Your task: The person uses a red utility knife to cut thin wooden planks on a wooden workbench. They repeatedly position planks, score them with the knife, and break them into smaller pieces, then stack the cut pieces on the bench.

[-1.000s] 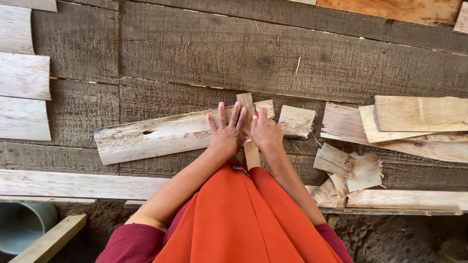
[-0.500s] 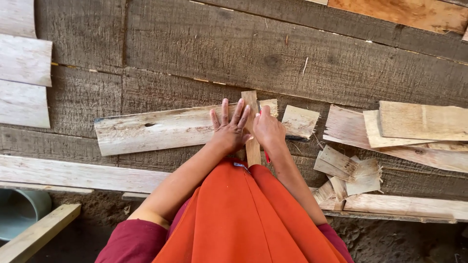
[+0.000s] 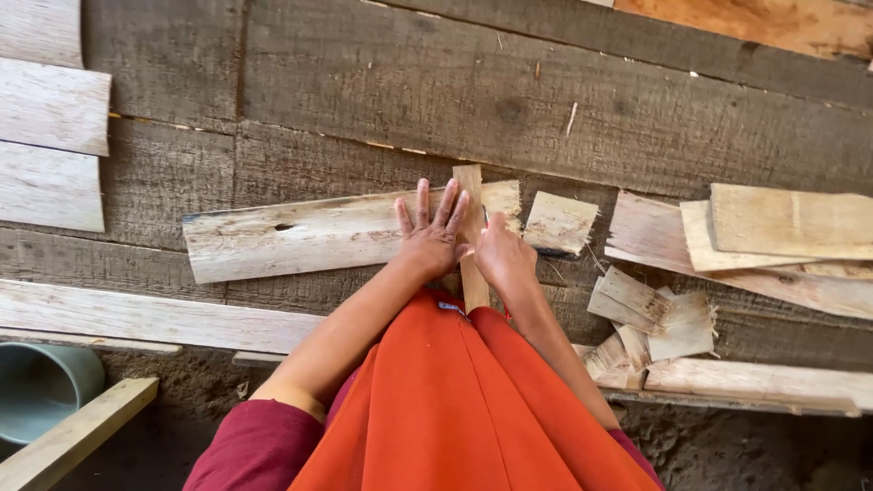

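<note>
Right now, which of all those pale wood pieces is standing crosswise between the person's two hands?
The narrow pale strip pointing away from the person, between the left hand and right hand. It crosses the long knotted board, which lies sideways like the other pieces.

Soft, even daylight; no harsh shadows or glare. Sharp across the weathered planks (image 3: pixel 564 109), with slight wide-angle stretching toward the edges.

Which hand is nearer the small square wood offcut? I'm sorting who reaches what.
Right. The right hand grips the narrow stick just left of the offcut, apart from it. The left hand lies flat on the long plank, beyond the stick.
</note>
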